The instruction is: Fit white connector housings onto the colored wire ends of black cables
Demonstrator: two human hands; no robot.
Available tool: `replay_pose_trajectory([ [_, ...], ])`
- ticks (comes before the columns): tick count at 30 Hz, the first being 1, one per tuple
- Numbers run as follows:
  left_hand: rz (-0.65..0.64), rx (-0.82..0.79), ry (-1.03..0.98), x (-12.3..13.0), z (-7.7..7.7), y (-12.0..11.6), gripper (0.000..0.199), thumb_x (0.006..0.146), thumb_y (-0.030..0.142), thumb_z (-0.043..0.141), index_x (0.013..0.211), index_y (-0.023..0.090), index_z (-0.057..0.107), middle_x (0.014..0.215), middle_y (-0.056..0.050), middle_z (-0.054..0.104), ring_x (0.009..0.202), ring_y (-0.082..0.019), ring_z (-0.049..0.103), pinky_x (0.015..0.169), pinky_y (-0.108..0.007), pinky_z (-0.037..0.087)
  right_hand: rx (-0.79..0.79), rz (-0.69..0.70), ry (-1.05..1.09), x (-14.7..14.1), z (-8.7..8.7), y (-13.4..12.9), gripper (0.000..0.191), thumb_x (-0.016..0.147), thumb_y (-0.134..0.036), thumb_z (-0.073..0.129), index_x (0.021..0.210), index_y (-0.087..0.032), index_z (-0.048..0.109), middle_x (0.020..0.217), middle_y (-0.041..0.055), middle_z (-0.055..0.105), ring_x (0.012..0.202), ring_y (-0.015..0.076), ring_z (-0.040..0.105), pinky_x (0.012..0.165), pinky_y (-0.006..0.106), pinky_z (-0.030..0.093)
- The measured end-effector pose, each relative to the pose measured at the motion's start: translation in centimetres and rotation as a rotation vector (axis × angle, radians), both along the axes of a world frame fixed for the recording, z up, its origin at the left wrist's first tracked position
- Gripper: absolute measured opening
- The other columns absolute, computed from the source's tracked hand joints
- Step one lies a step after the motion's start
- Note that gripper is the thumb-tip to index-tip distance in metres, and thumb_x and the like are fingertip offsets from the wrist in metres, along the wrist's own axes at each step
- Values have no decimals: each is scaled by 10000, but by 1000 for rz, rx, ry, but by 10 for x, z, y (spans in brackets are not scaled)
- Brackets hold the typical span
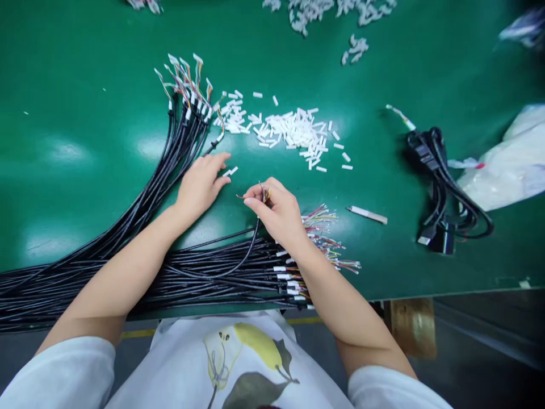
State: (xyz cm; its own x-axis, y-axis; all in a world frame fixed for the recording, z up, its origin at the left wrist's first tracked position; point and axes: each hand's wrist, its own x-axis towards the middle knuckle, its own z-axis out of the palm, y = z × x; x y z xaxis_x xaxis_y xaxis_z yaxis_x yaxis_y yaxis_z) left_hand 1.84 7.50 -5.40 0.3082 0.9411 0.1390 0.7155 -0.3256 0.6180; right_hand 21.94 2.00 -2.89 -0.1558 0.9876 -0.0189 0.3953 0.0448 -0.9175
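My right hand (pixel 276 213) pinches the thin coloured wires (pixel 266 195) at the end of a black cable (pixel 251 247), and a reddish wire tip sticks out past the thumb. My left hand (pixel 202 182) is palm down on the bench, thumb and fingers apart. Two or so small white sleeves (pixel 230 171) lie beside its thumb tip; whether the thumb touches them I cannot tell. Beyond the hands is a scattered pile of white sleeves (pixel 293 129). More black cables (pixel 221 261) run beneath my forearms, their stripped ends (pixel 340 264) fanned out to the right.
A cable bundle (pixel 162 165) with white connectors (pixel 198 59) curves up at the left. Rightward on the green bench (pixel 374 170) are a pen-like stick (pixel 368 215), a coiled black cord (pixel 443 187) and a white plastic bag (pixel 506 162). Grey-white clumps (pixel 306 14) lie along the back.
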Motion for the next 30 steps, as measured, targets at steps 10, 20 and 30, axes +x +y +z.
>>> replay_pose_trajectory([
  [10, -85, -53, 115, -3, 5, -12, 204, 989, 200, 457, 975, 188, 661, 982, -95, 649, 930, -243, 586, 859, -387, 485, 90, 19, 20, 1, 0, 1, 147, 886, -282, 614, 847, -229, 745, 794, 32, 604, 732, 177, 583, 719, 317, 495],
  [20, 73, -708, -864, 3, 46, -45, 209, 810, 347, 700, 903, 186, 605, 755, -1, 647, 698, -139, 608, 720, -297, 486, 176, 96, 69, -1, 15, -3, 79, 866, -253, 665, 806, -232, 711, 752, 28, 621, 667, 174, 583, 645, 326, 505],
  [30, 124, -745, -998, 4, 29, -58, 411, 746, 421, 834, 1009, 172, 639, 763, -4, 685, 691, -121, 610, 712, -272, 493, 329, 70, -19, -3, 10, -7, 97, 889, -161, 645, 879, -220, 722, 758, 7, 604, 674, 141, 596, 634, 272, 486],
])
